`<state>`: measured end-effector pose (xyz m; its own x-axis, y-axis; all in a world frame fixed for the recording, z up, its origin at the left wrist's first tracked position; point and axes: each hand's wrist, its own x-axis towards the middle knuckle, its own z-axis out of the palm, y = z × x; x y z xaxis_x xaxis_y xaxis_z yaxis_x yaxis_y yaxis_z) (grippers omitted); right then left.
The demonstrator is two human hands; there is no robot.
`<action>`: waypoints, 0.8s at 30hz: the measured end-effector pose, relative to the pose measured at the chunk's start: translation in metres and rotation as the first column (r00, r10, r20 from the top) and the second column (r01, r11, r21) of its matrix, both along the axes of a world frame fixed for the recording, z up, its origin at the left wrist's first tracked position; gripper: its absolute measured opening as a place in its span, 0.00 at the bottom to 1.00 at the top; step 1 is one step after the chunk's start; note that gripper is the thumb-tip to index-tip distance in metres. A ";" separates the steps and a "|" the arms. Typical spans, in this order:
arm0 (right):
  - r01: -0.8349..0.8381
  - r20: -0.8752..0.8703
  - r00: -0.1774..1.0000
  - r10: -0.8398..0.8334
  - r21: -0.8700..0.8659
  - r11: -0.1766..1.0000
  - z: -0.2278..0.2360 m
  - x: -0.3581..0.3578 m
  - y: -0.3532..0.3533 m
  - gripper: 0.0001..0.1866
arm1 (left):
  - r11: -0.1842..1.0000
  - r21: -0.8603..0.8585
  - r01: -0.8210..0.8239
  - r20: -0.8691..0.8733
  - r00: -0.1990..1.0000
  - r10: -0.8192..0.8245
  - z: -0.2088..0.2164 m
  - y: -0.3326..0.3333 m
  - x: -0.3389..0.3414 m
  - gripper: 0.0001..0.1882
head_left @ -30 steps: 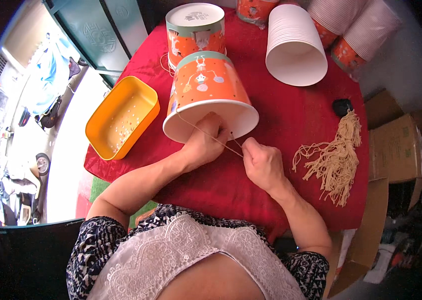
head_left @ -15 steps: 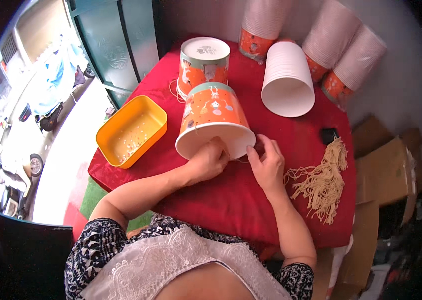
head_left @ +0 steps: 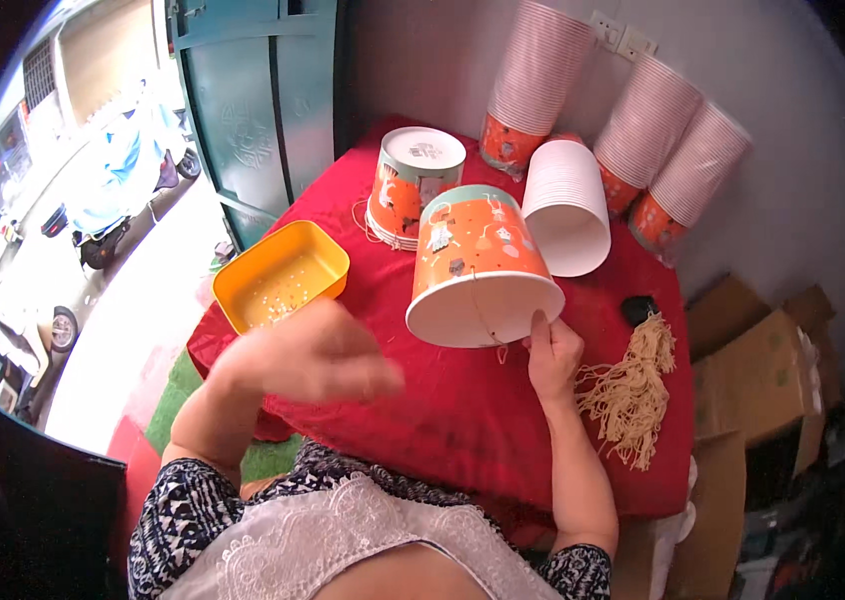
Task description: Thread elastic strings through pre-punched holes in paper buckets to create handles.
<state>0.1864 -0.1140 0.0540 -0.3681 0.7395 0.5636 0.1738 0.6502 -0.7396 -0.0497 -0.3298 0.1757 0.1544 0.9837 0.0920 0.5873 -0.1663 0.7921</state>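
- Outside the doorway, far out at 10 o'clock from the left hand [head_left: 313,355], a blue cover [head_left: 121,175] lies over a parked vehicle.
- The green door [head_left: 258,110] stands at 11 o'clock from that hand.
- The yellow tray [head_left: 315,258], with small white bits in its bottom, sits on the red cloth [head_left: 423,420], near 12 o'clock from the left hand.
- The left hand is blurred, well apart from the orange bucket [head_left: 483,245]; whether its fingers are closed or spread, I cannot tell.
- An upside-down stack of buckets [head_left: 400,205] stands at 11 o'clock from the orange bucket.
- The orange bucket is tipped, mouth toward the person, at 2 o'clock from the left hand and 11 o'clock from the right hand [head_left: 555,355].
- A thin tan cord [head_left: 488,322] crosses its mouth to a small loose bit at the lower rim.
- The right hand pinches the bucket's rim at 5 o'clock, thumb over the edge.
- White nested cups [head_left: 563,185] lie sideways at 2 o'clock from the bucket; wrapped stacks [head_left: 650,125] lean on the wall behind.
- A bundle of tan strings [head_left: 635,390] lies near the right hand, at 4 o'clock.
- Cardboard [head_left: 758,375] is at 3 o'clock from the bundle.
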 end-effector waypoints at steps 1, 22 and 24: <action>0.014 0.013 1.000 -0.015 0.062 0.998 0.009 0.000 -0.001 0.19 | 0.935 -0.138 -0.326 0.077 0.938 0.338 0.006 0.001 -0.002 0.28; -0.304 -0.153 0.932 0.329 0.169 0.938 0.110 -0.039 -0.089 0.14 | 0.930 0.148 -0.337 0.916 0.401 -0.001 -0.006 0.088 0.025 0.27; -0.520 -0.293 0.816 0.497 0.000 0.854 0.104 -0.051 -0.090 0.17 | 0.926 0.177 -0.333 0.911 0.412 -0.026 -0.006 0.088 0.028 0.29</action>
<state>0.1351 -0.2038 0.1577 -0.5439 0.5344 0.6470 -0.3818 0.5291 -0.7578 -0.0216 -0.2420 0.1698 -0.3420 0.8726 0.3488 -0.3746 -0.4670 0.8010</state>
